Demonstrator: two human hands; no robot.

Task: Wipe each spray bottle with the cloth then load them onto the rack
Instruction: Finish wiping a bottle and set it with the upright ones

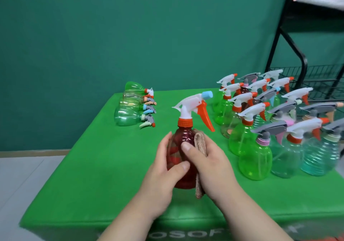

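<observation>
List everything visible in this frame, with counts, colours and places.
red bottle: one, orange-and-white sprayer, upright, centre of table
cloth: one, brownish, against the red bottle's right side
lying bottles: about five, green or clear, table's far left
standing bottles: over a dozen, mostly green or clear, table's right
table: one, green cover
rack: one, black, far right
left hand: holds red bottle
right hand: holds cloth against it

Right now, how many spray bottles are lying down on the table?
4, side by side at the far left of the table: nearest bottle, second bottle, third bottle, farthest bottle. Overlap may hide another.
</observation>
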